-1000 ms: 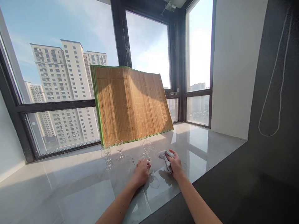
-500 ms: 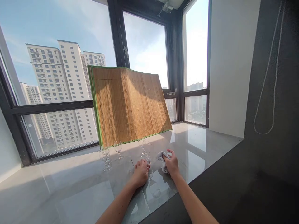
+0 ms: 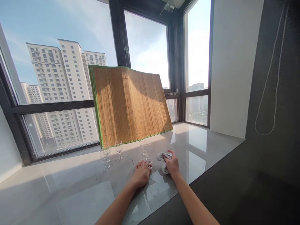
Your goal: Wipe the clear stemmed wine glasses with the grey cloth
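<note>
My left hand is closed around the lower part of a clear stemmed glass, just above the shiny sill. Its fingers hide part of the stem. To the right, my right hand grips a crumpled white cloth, bunched between thumb and fingers. The cloth is close to the glass; whether they touch I cannot tell. Beyond my left hand stand more glasses, one of them a clear stemmed glass. Farther left, another stemmed glass stands alone, near an overlapping pair of glasses.
A bamboo mat with green edging leans against the window frame behind the glasses. The glossy tiled sill ends at a front edge on the right, above a dark area. A looped cord hangs at the far right.
The glass in my left hand has turned slightly, and its bowl now shows more plainly near the cloth. My right hand and the cloth have barely moved.
</note>
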`<state>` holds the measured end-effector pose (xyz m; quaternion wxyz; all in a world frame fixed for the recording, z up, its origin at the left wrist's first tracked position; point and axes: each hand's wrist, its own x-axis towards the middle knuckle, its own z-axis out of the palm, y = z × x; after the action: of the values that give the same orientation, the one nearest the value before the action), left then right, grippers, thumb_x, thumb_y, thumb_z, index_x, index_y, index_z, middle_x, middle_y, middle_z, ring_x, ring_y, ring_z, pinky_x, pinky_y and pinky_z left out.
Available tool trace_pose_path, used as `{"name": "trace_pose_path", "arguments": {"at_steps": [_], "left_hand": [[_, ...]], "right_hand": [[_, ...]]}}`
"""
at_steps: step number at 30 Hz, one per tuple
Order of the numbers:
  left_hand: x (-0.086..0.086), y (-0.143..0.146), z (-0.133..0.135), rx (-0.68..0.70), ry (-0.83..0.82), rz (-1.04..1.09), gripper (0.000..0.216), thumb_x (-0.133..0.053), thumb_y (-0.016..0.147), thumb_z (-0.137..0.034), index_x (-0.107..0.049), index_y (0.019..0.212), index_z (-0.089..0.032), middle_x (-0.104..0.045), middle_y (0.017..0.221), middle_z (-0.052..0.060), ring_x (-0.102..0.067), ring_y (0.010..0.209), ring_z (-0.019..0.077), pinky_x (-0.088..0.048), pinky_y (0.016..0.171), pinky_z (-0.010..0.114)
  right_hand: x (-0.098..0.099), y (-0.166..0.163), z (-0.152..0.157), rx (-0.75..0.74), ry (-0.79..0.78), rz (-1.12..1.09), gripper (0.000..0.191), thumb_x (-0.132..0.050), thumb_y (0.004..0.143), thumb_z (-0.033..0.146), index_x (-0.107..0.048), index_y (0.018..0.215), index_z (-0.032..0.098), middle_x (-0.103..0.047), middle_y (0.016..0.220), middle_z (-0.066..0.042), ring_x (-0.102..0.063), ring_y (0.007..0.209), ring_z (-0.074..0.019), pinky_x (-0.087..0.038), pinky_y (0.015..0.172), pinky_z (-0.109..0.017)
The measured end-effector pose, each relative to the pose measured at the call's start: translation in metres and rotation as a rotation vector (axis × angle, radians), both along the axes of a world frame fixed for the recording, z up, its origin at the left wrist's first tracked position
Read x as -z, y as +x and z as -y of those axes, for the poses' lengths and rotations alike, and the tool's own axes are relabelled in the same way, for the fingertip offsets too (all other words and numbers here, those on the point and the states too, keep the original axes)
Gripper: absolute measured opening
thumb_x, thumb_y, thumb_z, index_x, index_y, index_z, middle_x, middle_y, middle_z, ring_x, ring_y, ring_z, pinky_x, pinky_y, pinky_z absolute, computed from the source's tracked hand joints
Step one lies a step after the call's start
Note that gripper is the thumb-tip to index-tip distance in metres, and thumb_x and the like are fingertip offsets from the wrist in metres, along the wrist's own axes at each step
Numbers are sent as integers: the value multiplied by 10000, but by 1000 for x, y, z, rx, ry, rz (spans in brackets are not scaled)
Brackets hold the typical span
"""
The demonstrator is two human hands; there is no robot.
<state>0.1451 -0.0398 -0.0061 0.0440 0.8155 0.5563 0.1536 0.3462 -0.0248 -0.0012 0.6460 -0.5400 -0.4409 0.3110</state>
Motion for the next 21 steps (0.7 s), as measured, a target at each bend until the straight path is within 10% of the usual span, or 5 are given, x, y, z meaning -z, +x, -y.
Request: {"name": "trace_pose_path", "arguments": {"at_steps": [21], "left_hand": [[-9,0,5,-9,2,89,316,-460,907,-320,-567,1177,-196,-516,1278,115,-447,1206,263,-330,1063,410]], "right_hand": [[4,0,-4,0,15,-11,559,-649,683,433,-570,1171,173,-724,902,-100,-679,801,-252,-487,666,-304]]}}
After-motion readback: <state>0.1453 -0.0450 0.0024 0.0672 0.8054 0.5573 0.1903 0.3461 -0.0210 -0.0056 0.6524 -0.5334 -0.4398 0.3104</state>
